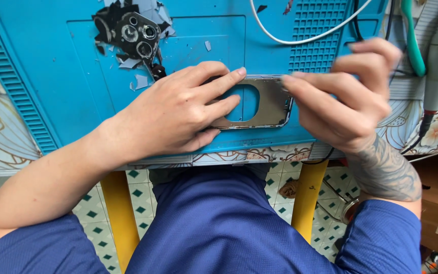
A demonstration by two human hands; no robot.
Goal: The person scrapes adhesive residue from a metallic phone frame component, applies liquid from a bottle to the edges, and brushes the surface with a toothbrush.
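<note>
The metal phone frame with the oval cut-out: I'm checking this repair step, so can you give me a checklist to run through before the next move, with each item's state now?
1. Metal phone frame with the oval cut-out lies flat on the blue silicone work mat: ok.
2. Left hand pins the frame down, fingers spread over it: ok.
3. Right hand has its fingertips at the frame's right edge: ok.
4. Tool pinched in the right hand: cannot tell.
5. Pile of broken black camera-glass pieces lies apart from the frame: ok.
6. White cable lies clear of both hands: ok.
</note>
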